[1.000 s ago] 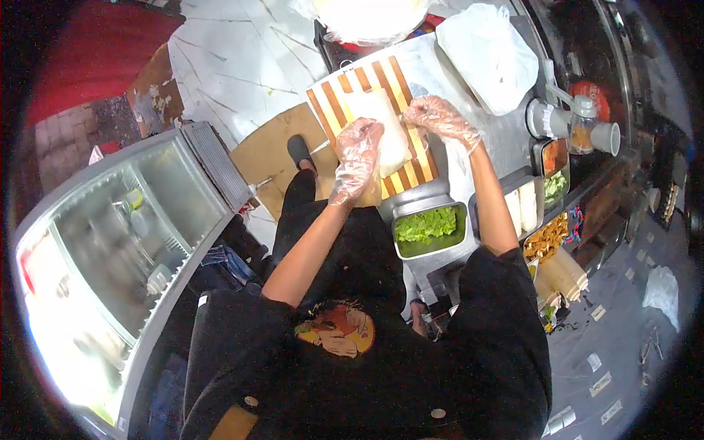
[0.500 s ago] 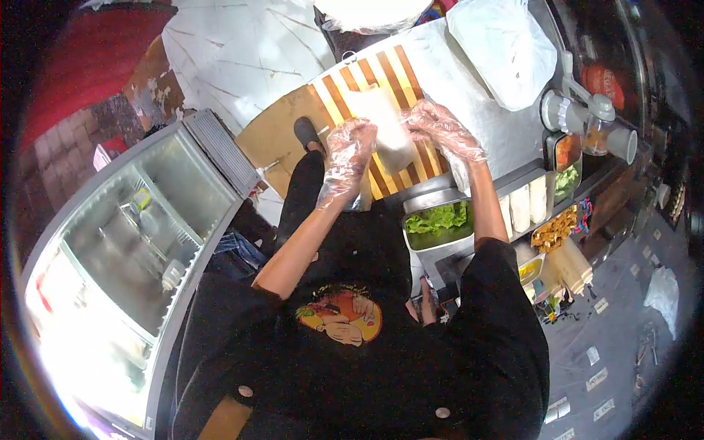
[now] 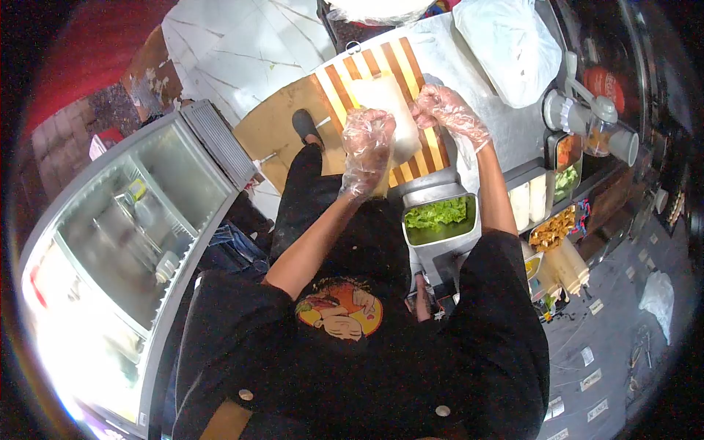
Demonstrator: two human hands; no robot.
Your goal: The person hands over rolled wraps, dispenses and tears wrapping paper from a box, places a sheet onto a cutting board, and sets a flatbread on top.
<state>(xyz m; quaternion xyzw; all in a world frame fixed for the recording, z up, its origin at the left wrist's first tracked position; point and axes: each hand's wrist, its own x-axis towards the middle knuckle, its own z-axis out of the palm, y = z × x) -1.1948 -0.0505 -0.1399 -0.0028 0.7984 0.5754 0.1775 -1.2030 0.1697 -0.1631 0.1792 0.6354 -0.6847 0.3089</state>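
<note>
Both hands wear clear plastic gloves. A white wrapped roll or sheet [image 3: 391,110] lies lengthwise over the striped cutting board [image 3: 403,55], between my hands. My left hand [image 3: 368,143] is closed at the near left side of the white item; its fingertips are bunched and what they pinch is hidden. My right hand [image 3: 447,111] is closed at the item's right edge, over the board, and whatever lies between its fingers is too small to tell. Nearer my body, a metal container [image 3: 477,227] holds green lettuce [image 3: 438,213].
A white plastic bag [image 3: 510,51] lies on the metal counter [image 3: 506,125]. At the right are a clear jar [image 3: 603,121], a tray of orange and green food [image 3: 565,165], white rolls [image 3: 529,202], brown pieces [image 3: 554,229] and bottles [image 3: 568,268]. A glass-topped cooler [image 3: 132,242] stands left.
Since half a second ago, my left hand has moved slightly right, over the near part of the white item. My right hand has risen a little and moved slightly right.
</note>
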